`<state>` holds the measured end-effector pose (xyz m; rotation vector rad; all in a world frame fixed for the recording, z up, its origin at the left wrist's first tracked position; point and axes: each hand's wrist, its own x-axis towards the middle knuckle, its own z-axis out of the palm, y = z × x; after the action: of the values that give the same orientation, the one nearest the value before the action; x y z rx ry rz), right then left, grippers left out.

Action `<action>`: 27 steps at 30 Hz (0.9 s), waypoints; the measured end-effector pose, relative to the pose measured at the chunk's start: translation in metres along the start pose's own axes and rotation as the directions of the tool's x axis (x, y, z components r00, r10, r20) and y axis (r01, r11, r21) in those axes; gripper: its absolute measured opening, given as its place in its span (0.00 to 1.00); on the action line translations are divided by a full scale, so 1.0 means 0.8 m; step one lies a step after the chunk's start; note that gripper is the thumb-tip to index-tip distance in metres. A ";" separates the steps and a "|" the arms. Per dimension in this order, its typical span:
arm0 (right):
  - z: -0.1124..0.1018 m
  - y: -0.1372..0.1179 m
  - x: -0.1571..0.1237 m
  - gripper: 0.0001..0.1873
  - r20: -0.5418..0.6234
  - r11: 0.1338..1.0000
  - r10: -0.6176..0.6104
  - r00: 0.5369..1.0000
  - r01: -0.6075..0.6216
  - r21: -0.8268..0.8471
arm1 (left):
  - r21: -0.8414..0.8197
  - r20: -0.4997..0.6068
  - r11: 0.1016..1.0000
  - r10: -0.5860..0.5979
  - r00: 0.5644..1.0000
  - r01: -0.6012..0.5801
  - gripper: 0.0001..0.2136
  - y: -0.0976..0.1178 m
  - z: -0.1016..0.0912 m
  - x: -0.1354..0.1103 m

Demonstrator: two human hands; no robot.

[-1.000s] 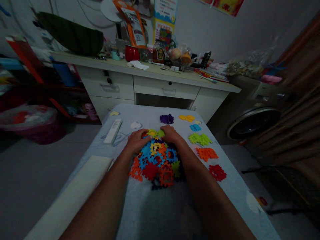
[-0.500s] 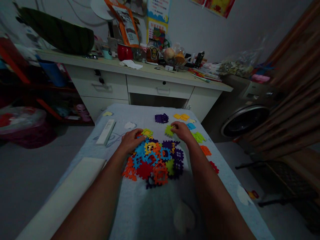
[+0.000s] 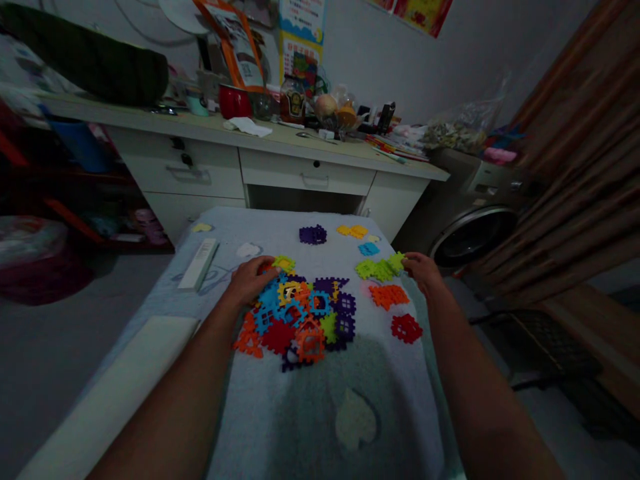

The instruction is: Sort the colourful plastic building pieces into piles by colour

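Observation:
A heap of colourful toothed plastic interlocking tiles lies mid-table in blue, red, orange, purple, yellow and green. My left hand is at the heap's upper left, thumb and fingers curled at the edge of a yellow-green tile. An orange tile shows partly under those fingers. To the right, my right hand pinches a green tile at the right end of a group of green tiles. Below that group sit orange tiles and red tiles.
Purple tiles, yellow tiles and blue tiles lie farther back on the cloth-covered table. A white narrow box is at left. Behind stand a cluttered white desk and a washing machine.
My right hand has carried the green tile rightward, from beside the heap to the green group. My left hand stays at the heap's upper left. The whole view has shifted slightly.

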<state>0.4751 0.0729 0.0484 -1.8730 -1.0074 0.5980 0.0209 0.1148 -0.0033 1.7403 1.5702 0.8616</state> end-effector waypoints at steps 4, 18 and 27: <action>0.010 0.014 0.000 0.10 -0.002 0.999 0.016 1.000 -0.016 -0.051 | -0.018 0.005 1.000 0.002 1.000 -0.002 0.26 -0.006 0.002 0.003; -0.004 0.015 -0.044 0.11 0.089 0.838 -0.250 0.964 0.262 -0.480 | -0.079 -0.038 0.997 0.020 0.999 -0.023 0.28 -0.004 0.000 -0.002; 0.021 0.015 -0.132 0.33 0.334 0.633 -0.216 0.917 0.392 -0.668 | -0.151 -0.044 0.989 -0.012 0.999 0.005 0.28 0.004 -0.002 -0.009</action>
<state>0.4093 -0.0102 0.0296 -2.2455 -1.8890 0.1919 0.0207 0.1077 0.0002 1.6162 1.4989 0.9947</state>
